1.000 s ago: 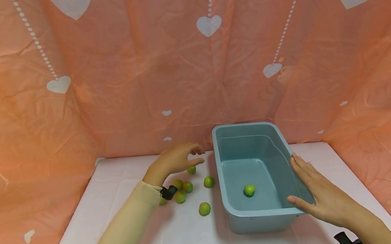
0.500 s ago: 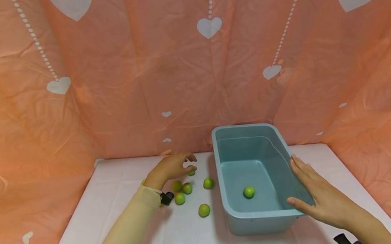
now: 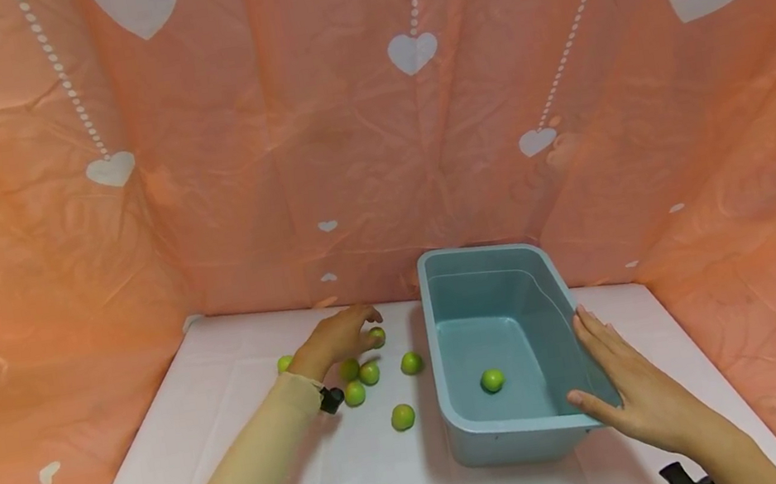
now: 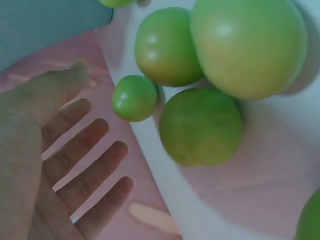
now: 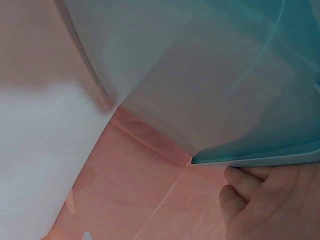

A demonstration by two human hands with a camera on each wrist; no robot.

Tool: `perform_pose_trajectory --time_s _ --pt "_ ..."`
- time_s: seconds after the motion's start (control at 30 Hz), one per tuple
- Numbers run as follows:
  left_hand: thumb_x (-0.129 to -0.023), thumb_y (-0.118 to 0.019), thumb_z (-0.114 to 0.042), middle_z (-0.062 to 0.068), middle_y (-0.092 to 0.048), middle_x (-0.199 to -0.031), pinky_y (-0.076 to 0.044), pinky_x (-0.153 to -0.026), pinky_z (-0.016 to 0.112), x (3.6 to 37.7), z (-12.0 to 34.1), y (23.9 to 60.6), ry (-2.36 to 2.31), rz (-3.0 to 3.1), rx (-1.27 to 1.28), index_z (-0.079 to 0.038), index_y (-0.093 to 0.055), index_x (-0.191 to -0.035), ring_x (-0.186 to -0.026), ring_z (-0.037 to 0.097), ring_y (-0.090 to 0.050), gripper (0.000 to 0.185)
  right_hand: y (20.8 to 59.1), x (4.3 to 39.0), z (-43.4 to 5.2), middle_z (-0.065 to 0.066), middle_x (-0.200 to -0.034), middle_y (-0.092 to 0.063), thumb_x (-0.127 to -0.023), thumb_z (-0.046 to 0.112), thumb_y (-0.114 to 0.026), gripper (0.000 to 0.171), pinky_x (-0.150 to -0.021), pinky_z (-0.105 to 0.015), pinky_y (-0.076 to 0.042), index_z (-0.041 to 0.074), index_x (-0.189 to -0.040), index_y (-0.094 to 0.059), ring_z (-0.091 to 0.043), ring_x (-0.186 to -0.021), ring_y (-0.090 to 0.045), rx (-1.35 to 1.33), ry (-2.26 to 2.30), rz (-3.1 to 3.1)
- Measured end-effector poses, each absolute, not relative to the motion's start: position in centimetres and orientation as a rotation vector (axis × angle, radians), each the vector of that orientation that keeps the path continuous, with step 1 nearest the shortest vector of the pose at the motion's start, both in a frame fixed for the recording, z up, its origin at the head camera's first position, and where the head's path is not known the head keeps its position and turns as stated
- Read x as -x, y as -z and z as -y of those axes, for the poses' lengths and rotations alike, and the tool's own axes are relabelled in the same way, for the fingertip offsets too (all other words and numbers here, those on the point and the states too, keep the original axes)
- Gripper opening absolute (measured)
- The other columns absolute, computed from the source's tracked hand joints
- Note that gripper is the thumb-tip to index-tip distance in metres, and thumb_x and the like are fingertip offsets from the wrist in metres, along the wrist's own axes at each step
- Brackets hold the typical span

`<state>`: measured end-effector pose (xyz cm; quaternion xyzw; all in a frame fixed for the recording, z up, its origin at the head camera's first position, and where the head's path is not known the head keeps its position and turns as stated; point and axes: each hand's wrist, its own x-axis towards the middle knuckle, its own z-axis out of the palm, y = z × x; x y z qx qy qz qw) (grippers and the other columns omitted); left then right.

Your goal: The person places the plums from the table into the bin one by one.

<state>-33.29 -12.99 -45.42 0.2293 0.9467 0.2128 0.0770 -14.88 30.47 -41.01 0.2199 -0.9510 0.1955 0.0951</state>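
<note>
My left hand [image 3: 338,340] reaches over the far side of the white table, fingers spread and nothing held. Just beyond its thumb and fingertips lies a small green tomato [image 3: 377,337]. In the left wrist view the same palm and loose fingers [image 4: 90,175] show beside several green tomatoes [image 4: 202,127], some blushed orange. My right hand [image 3: 643,388] holds the right rim of a blue-grey plastic tub [image 3: 513,425], thumb over the inside and fingers along the outside. In the right wrist view the fingertips [image 5: 232,200] sit under the tub's rim. One green tomato [image 3: 492,380] lies inside the tub.
More green tomatoes lie left of the tub, among them one near its wall [image 3: 411,363], one closer to me [image 3: 402,417] and one left of my wrist [image 3: 286,363]. An orange sheet with white hearts [image 3: 316,161] walls the white table [image 3: 228,383] at back and sides.
My left hand has moved slightly left and down, close to the far green tomato, which now shows between thumb and fingers. My right hand and the tub stay in place.
</note>
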Motion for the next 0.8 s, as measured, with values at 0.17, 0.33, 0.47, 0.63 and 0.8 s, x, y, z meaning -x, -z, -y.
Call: perform_pose_trajectory --time_s 0.17,0.33,0.47,0.63,0.8 --pt "-0.104 -0.074 -0.032 0.002 -0.066 -0.141 -0.049 -0.110 0.055 33.7 12.9 46.1 -0.617 -2.837 -0.648 -0.017 -0.067 -0.142 -0.131 0.027 -0.063 0.042 41.0 14.9 -30.4 -0.016 -0.179 -0.015 -0.099 0.044 -0.076 0.099 -0.118 -0.010 0.005 0.003 -0.171 -0.020 -0.030 -0.166 -0.009 -0.645 -0.584 2.829" --pt "-0.102 -0.074 -0.033 0.001 -0.067 -0.137 -0.049 -0.109 0.055 33.9 13.0 46.5 -0.636 -2.841 -0.611 -0.017 -0.067 -0.141 -0.128 0.025 -0.064 0.042 40.9 14.9 -30.4 -0.017 -0.179 -0.014 -0.099 0.044 -0.075 0.100 -0.119 -0.013 0.006 0.004 -0.171 -0.019 -0.034 -0.166 -0.009 -0.626 -0.592 2.851" --pt "-0.101 -0.076 -0.033 0.002 -0.069 -0.135 -0.047 -0.110 0.056 33.8 12.9 46.7 -0.662 -2.845 -0.578 -0.017 -0.067 -0.141 -0.127 0.025 -0.064 0.044 41.0 14.9 -30.4 -0.016 -0.179 -0.013 -0.099 0.045 -0.075 0.100 -0.121 -0.016 0.005 0.005 -0.171 -0.018 -0.036 -0.166 -0.010 -0.621 -0.595 2.856" --pt "-0.101 -0.077 -0.028 0.004 -0.070 -0.133 -0.048 -0.108 0.056 33.7 12.8 46.9 -0.672 -2.838 -0.581 -0.014 -0.067 -0.139 -0.124 0.026 -0.065 0.042 41.0 14.9 -30.4 -0.017 -0.179 -0.014 -0.099 0.045 -0.075 0.100 -0.119 -0.012 0.006 0.003 -0.171 -0.019 -0.040 -0.165 -0.011 -0.632 -0.596 2.847" --pt "-0.100 -0.078 -0.024 0.004 -0.070 -0.130 -0.050 -0.106 0.055 33.6 12.5 47.1 -0.664 -2.855 -0.595 -0.012 -0.067 -0.137 -0.121 0.025 -0.066 0.041 41.0 14.9 -30.5 -0.019 -0.178 -0.015 -0.099 0.046 -0.075 0.101 -0.117 -0.009 0.007 0.002 -0.171 -0.019 -0.040 -0.165 -0.012 -0.640 -0.585 2.842"
